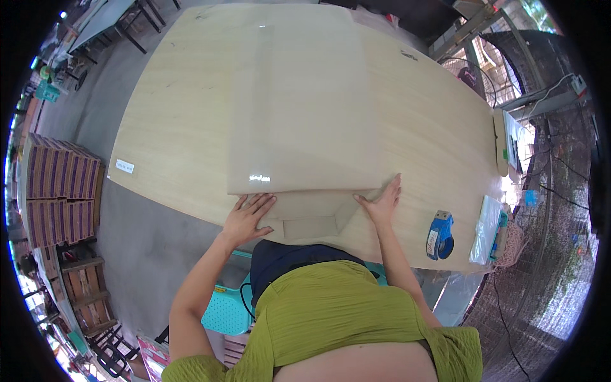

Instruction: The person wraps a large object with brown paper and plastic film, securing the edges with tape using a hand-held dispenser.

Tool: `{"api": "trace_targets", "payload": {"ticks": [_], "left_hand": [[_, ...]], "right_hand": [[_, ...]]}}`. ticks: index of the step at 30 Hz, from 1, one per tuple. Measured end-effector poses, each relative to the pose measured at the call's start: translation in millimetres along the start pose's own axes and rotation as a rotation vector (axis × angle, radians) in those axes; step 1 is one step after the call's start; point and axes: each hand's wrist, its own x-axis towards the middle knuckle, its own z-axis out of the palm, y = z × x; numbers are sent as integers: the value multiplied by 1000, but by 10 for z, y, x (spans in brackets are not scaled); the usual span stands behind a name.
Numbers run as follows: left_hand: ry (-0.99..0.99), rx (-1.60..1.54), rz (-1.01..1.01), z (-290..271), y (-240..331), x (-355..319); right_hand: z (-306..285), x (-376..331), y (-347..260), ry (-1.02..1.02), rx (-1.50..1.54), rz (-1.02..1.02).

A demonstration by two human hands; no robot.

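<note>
A long, glossy, beige see-through sheet [305,114] lies flat over the table, running from near me to the far edge. Beneath its near edge sticks out a brown cardboard piece [310,227] with creased folds and a rectangular flap. My left hand [247,219] rests at the left side of the cardboard, fingers spread at the sheet's near left corner. At the right side lies my right hand [382,202], its thumb toward the cardboard's slanted fold and its fingers stretched forward beside the sheet's corner. Neither hand grips anything that I can see.
On the pale wooden table [172,121], a blue tape dispenser [440,235] stands to my right, with a pack in clear plastic [486,229] beyond it. Stacked flat cartons [63,191] are off to the left. A turquoise stool [228,311] is below the near edge.
</note>
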Motion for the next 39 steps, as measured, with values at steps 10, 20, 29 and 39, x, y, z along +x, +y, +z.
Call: {"api": "trace_targets", "payload": {"ticks": [10, 20, 29, 39], "left_hand": [[108, -37, -98, 120, 147, 35], [10, -219, -258, -229, 175, 327], [-25, -318, -253, -364, 24, 432], [355, -583, -307, -340, 71, 155]], "right_hand": [[75, 84, -305, -56, -69, 216], [-133, 82, -302, 1, -22, 36], [-432, -275, -574, -97, -1, -809], [131, -13, -536, -158, 292, -755]]}}
